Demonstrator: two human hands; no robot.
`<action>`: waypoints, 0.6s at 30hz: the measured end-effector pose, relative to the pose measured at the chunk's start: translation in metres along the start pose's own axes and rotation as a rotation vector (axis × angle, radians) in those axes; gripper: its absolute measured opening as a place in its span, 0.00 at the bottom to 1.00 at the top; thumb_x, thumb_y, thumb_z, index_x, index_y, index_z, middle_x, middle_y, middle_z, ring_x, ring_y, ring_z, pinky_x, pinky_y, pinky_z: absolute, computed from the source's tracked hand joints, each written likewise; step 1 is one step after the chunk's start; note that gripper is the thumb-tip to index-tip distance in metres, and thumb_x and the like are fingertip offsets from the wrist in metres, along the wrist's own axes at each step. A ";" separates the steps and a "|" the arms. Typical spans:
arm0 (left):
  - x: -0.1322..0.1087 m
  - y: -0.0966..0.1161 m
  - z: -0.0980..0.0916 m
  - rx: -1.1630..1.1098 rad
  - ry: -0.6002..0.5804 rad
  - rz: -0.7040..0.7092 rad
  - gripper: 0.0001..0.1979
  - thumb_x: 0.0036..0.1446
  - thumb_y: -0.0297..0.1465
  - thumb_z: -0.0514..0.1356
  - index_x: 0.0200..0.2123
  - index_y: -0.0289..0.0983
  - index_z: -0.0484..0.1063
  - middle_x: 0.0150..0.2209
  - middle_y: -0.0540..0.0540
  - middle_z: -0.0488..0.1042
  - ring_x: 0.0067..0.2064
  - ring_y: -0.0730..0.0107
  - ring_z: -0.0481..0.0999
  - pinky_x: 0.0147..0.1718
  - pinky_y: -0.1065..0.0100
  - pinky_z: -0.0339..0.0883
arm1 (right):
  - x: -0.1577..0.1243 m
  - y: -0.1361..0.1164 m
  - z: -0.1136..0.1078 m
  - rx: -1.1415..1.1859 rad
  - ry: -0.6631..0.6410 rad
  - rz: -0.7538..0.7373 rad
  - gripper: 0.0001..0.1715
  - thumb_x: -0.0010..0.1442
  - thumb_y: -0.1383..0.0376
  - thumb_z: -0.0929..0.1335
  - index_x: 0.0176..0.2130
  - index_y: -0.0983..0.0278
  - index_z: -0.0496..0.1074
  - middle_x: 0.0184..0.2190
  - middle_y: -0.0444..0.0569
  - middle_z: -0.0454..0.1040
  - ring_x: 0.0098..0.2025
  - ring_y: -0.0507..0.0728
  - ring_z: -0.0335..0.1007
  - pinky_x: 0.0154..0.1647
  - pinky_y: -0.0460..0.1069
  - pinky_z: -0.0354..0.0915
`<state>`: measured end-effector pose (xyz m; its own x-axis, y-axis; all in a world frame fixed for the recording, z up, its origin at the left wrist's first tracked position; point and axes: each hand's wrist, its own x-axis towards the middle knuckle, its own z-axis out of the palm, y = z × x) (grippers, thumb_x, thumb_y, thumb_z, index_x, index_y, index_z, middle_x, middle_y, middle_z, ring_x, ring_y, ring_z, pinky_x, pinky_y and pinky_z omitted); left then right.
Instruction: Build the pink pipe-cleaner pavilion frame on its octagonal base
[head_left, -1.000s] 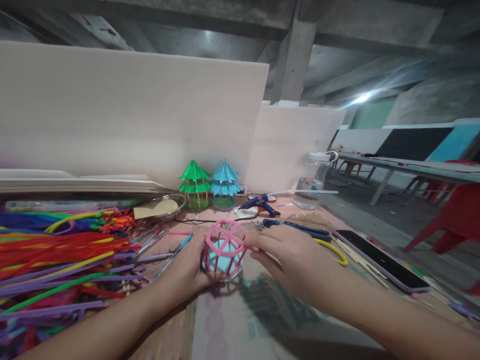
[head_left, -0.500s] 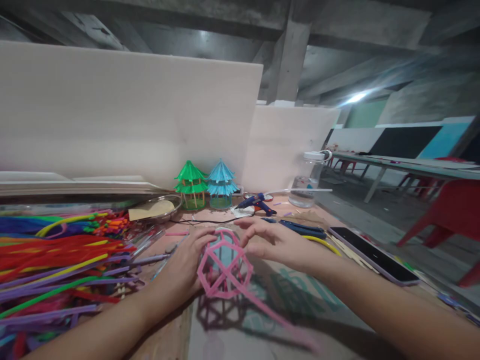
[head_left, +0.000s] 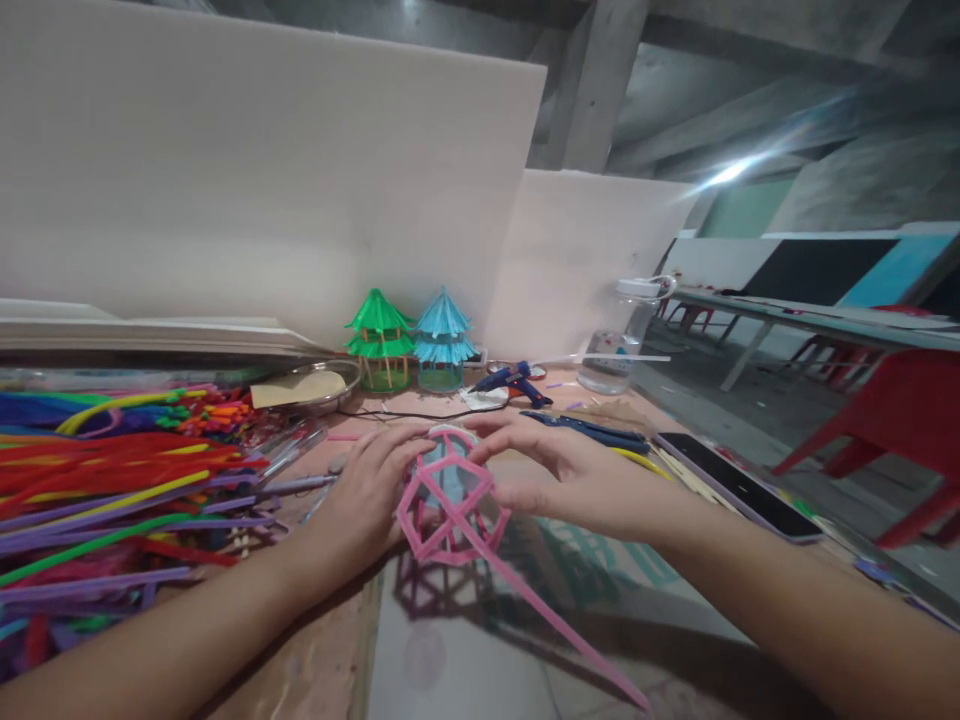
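A pink pipe-cleaner frame (head_left: 450,505), built of open geometric cells, stands over the grey board in the middle of the head view. One long pink strip (head_left: 562,625) runs from it toward the lower right. My left hand (head_left: 375,480) is closed around the frame's left side, its fingertips partly hidden behind the pink bars. From the right, my right hand (head_left: 536,465) has curled fingers on the frame's top and upper right edge, with the thumb close to its right side. Something pale and bluish shows inside the frame.
Colourful pipe cleaners (head_left: 112,500) pile up at left. Behind stand a green pagoda model (head_left: 379,340), a blue one (head_left: 443,340), a glue gun (head_left: 506,382) and a water bottle (head_left: 619,340). Pliers (head_left: 592,432) and a phone (head_left: 739,487) lie at right.
My right hand has come in over the frame's top, its fingers now against it. My left hand stays on the frame's left side. The camera view has tipped downward slightly.
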<state>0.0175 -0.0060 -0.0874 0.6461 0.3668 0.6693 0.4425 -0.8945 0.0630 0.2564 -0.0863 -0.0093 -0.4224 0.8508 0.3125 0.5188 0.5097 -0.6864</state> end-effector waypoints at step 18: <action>0.007 0.012 -0.003 0.146 0.033 0.139 0.23 0.59 0.31 0.56 0.57 0.37 0.57 0.56 0.36 0.68 0.59 0.55 0.66 0.61 0.48 0.52 | 0.003 -0.026 0.006 -0.096 -0.185 -0.029 0.06 0.54 0.70 0.69 0.32 0.61 0.77 0.68 0.42 0.53 0.68 0.62 0.51 0.65 0.53 0.53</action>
<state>0.0251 -0.0148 -0.0800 0.6876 0.2312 0.6883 0.4375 -0.8885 -0.1385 0.2371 -0.0981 0.0049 -0.5625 0.8024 0.1994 0.5695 0.5509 -0.6101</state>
